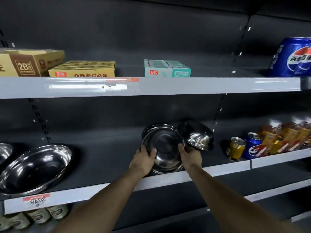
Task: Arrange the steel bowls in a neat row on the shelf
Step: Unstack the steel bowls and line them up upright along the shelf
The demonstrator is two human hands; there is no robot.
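Observation:
A stack of steel bowls (164, 145) stands tilted toward me on the dark middle shelf (104, 158). My left hand (143, 161) grips its left rim and my right hand (189, 156) grips its right rim. Just right of the stack a smaller steel bowl (198, 137) leans on its side, touching the stack. A large steel bowl (36, 168) lies tilted at the shelf's left, and part of another steel bowl (5, 151) shows at the left edge.
Drink cans (236, 147) and snack packets (286, 137) fill the shelf's right end. The upper shelf holds cardboard boxes (80, 69), a teal box (166, 68) and a large blue can (293, 58). Tins (37, 216) sit on the shelf below.

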